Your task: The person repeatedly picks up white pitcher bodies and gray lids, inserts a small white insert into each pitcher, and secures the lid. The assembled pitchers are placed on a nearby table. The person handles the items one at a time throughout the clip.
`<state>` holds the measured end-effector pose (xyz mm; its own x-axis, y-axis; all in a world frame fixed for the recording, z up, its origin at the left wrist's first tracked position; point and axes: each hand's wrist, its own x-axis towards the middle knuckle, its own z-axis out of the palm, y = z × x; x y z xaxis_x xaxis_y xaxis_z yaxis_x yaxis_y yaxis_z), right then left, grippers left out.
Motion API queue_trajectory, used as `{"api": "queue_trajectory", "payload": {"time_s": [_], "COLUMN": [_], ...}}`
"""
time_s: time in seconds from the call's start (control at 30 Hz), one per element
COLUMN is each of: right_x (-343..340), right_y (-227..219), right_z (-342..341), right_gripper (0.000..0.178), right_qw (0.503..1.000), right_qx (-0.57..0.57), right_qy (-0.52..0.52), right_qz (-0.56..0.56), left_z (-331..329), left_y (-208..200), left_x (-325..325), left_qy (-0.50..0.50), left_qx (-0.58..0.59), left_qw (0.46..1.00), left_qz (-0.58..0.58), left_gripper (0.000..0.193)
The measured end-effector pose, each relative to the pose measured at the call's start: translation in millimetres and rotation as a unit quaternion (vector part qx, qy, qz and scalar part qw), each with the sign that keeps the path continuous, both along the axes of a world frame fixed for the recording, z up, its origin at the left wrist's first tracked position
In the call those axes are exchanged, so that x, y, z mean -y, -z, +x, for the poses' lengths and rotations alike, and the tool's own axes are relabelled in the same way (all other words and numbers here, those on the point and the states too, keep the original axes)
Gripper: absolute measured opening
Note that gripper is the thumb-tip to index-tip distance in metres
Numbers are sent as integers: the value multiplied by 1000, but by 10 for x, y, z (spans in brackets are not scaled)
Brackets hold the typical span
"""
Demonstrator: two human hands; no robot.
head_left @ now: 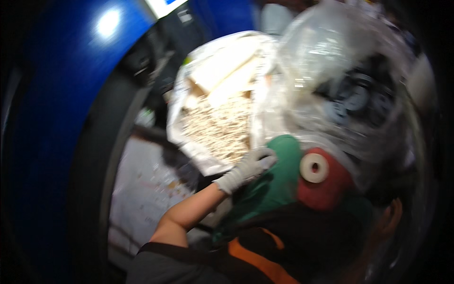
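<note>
My left hand [247, 169], in a pale knit glove, rests against my green-clad knee [276, 161]. Its fingers are curled in; what they hold, if anything, is hidden. Just beyond it stands an open white sack [176, 124] with many small, pale tan pieces [218, 124] inside, too blurred to name. A cream ring with a dark hole [307, 176], like a roll of tape, sits on a rounded red surface [326, 196] right of the knee. Far to the right, my bare right hand [390, 215] is dim and smeared; its fingers cannot be made out.
A large clear plastic bag [317, 52] with black and grey round parts [357, 99] fills the far right. On the left rises a big curved blue surface [61, 85] with a dark edge. A pale, stained flat sheet [142, 189] lies left of my forearm.
</note>
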<state>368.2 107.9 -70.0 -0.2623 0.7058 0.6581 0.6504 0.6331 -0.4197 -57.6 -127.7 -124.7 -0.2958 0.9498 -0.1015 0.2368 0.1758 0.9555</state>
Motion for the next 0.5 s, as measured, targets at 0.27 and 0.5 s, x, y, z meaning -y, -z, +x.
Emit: {"api": "queue_trajectory", "payload": {"time_s": [0.27, 0.5], "right_x": [6, 37], "right_y": [930, 907], "right_z": [-831, -811], "right_gripper": [29, 27], "right_qw": [905, 914], "right_qx": [305, 245], "right_qy": [-201, -192], "right_qz": [-218, -260], "left_z": [2, -526], "left_y": [295, 461], "left_x": [717, 1147], "left_qy": [-284, -433], "left_qx": [221, 93], "left_qw": [933, 896], "left_qz": [19, -39], "left_gripper": [30, 31]}}
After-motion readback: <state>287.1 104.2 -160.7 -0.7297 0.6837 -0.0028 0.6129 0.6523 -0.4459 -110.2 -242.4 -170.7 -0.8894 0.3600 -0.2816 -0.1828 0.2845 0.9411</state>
